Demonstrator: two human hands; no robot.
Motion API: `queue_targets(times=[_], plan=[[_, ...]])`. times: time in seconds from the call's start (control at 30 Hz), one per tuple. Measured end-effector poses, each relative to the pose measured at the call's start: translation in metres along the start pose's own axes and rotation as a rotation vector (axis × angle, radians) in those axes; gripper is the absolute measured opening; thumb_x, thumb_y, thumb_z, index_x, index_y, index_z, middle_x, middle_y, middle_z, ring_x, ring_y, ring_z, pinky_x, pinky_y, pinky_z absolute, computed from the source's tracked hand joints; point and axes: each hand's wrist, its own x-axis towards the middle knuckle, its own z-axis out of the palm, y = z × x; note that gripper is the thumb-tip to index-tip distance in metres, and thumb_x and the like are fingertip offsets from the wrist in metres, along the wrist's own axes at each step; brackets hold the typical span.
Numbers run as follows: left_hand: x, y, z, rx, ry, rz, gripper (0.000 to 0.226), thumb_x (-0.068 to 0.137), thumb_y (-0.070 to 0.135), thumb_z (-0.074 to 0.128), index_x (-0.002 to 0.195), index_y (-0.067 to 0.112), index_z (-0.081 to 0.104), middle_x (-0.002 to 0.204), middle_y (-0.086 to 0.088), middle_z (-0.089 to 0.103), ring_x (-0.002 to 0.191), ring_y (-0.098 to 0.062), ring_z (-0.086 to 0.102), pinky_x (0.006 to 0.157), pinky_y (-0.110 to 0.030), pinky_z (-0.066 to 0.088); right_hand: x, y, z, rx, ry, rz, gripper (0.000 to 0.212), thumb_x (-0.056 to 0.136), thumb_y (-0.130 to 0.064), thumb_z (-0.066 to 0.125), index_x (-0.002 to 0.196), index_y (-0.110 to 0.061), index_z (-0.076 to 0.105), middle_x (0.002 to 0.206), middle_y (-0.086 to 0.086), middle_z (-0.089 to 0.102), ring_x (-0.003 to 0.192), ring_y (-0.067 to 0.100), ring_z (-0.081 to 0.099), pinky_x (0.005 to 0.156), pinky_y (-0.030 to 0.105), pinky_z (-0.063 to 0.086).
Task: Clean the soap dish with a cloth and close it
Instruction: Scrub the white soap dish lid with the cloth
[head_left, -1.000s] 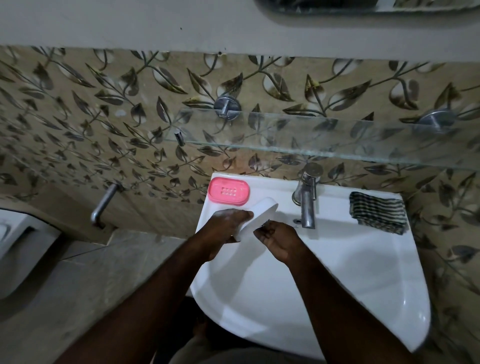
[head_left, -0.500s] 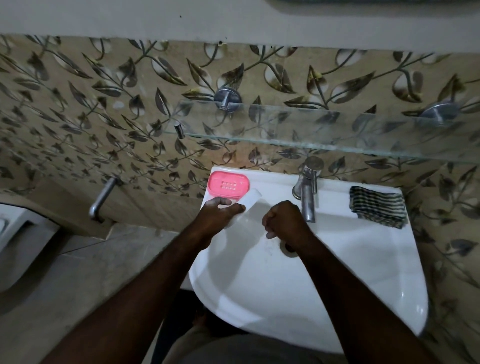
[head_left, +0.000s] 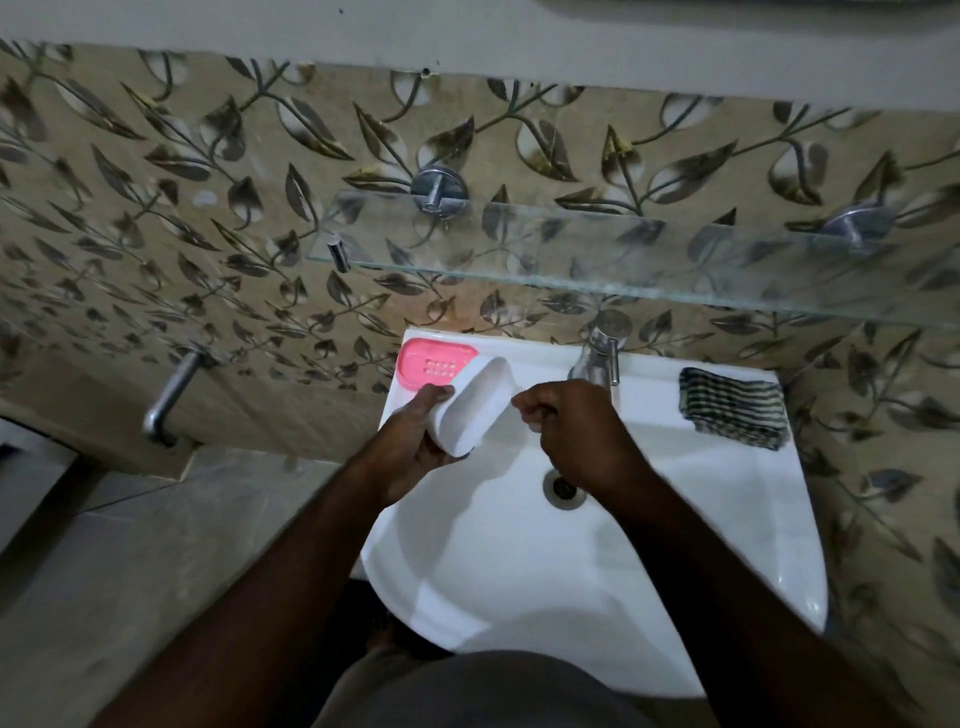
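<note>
Left hand (head_left: 410, 447) grips the white soap dish half (head_left: 470, 410) over the sink (head_left: 675, 519), with the pink tray (head_left: 434, 364) just behind it. Right hand (head_left: 571, 434) is curled up beside it, can't tell if it's holding anything.

Sink (head_left: 675, 545), tap (head_left: 600, 358), glass shelf (head_left: 597, 249), maybe pipe (head_left: 174, 387)

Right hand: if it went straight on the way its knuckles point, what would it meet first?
Probably the white soap dish part held tilted in the left hand. The right hand points leftward at its open rim, with a small gap between; depth is unclear from this view.
</note>
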Motion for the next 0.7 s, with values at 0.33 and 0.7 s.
queue_targets(times=[0.33, 0.7], plan=[[-0.013, -0.007, -0.021, -0.257, -0.117, 0.047, 0.074, 0.069, 0.03, 0.066, 0.135, 0.002, 0.046, 0.121, -0.024, 0.053, 0.106, -0.036, 0.053, 0.073, -0.038, 0.055, -0.022, -0.036, -0.041, 0.347, 0.372, -0.13, 0.024, 0.072, -0.006, 0.08, 0.064, -0.016, 0.061, 0.049, -0.005, 0.056, 0.045, 0.004, 0.048, 0.046, 0.023, 0.045], [-0.015, -0.021, -0.018, -0.3, -0.428, 0.095, 0.073, 0.047, 0.019, 0.071, 0.118, 0.008, 0.064, 0.114, -0.024, 0.057, 0.116, -0.045, 0.046, 0.093, -0.059, 0.041, -0.042, 0.068, 0.034, 0.123, 0.151, 0.144, 0.031, 0.063, 0.007, 0.067, 0.073, -0.019, 0.055, 0.069, -0.001, 0.053, 0.057, 0.003, 0.047, 0.054, 0.022, 0.038]])
